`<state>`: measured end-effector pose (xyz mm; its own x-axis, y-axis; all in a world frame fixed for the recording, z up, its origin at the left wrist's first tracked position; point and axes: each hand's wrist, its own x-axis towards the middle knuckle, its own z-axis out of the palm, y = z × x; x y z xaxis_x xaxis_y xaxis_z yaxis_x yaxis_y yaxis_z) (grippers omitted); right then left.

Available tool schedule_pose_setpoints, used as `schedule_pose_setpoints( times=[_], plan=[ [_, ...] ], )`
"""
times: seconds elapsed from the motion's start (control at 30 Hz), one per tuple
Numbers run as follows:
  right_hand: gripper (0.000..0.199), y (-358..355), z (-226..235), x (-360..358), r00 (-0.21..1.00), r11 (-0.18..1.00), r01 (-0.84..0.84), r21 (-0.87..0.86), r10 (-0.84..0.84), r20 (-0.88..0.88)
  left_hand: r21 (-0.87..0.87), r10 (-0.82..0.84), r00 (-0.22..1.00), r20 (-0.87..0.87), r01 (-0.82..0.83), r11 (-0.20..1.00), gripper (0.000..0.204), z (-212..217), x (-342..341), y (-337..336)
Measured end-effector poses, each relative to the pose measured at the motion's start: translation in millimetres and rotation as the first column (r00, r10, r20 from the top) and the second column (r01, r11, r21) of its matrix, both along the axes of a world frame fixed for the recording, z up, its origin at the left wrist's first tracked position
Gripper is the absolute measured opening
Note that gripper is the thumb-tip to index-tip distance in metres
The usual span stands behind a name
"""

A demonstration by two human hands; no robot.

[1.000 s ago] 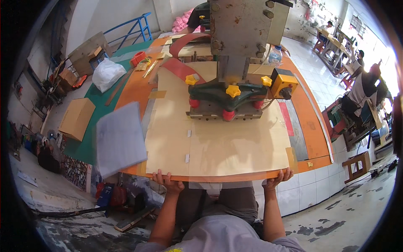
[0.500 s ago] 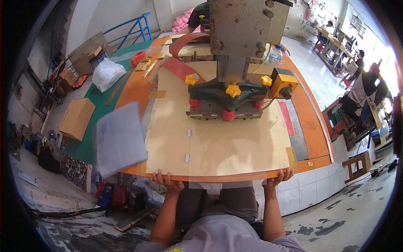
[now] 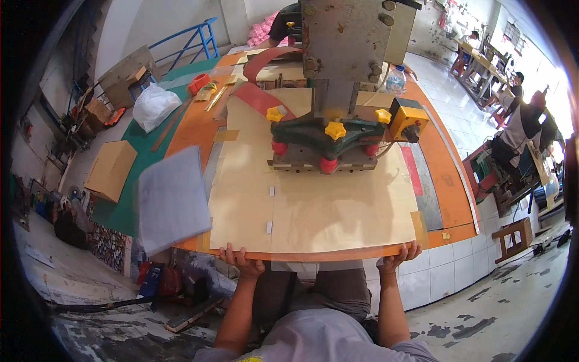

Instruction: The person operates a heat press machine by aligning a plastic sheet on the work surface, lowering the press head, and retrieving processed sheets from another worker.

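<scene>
My left hand [image 3: 242, 260] and my right hand [image 3: 399, 257] are curled round the front edge of the orange-topped table [image 3: 443, 181], wide apart, with fingertips showing on top. Between them, a large cream sheet [image 3: 325, 223] lies flat, bearing two small white strips on its left part. A strip of clear film [image 3: 313, 266] hangs over the front edge at the middle. Above the sheet's far half stands a press head [image 3: 329, 136] with a dark green bracket, yellow star knobs and red feet. Its metal base bar rests on or just above the sheet; which, I cannot tell.
A stack of clear plastic sheets [image 3: 175, 199] overhangs the table's left corner. Beyond it are a cardboard box [image 3: 111, 171] and a white plastic bag [image 3: 155, 107]. A yellow control box [image 3: 408, 119] sits right of the press. Another person's arm [image 3: 282, 30] shows at the back.
Both my hands stay at the table edge, and the sheet and press look unmoved. At the back, the other person's arm has shifted slightly.
</scene>
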<state>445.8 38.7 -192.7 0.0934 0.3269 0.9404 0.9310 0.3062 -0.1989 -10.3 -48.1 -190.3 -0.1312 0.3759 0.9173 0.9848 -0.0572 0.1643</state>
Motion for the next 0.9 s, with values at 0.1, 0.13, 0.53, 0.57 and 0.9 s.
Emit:
schedule_pose_setpoints(
  times=[0.1,0.13,0.53,0.57,0.9],
  plan=[
    [0.053,1.4,1.4,-1.1,1.0,1.0,-0.021,0.002,0.021,0.007,0.015,-0.003,1.0,-0.004,0.003,1.0,0.061,2.0,0.3,0.8],
    [0.053,1.9,1.7,-1.4,1.0,1.0,-0.022,0.009,0.022,0.008,0.011,-0.002,1.0,-0.002,0.002,1.0,0.061,1.9,0.1,0.4],
    [0.056,1.6,2.4,-0.8,1.0,1.0,-0.026,0.017,0.026,0.006,0.006,0.018,1.0,-0.01,-0.018,1.0,0.062,0.5,0.3,0.1],
    [0.056,1.5,1.9,-0.8,1.0,1.0,-0.026,0.017,0.025,0.006,0.001,0.025,1.0,-0.008,-0.025,1.0,0.063,-0.4,0.4,-0.2],
    [0.055,-0.3,5.8,-2.7,1.0,1.0,0.002,-0.004,-0.002,0.013,0.013,-0.006,1.0,-0.007,0.006,1.0,0.063,0.1,0.1,1.2]
  ],
)
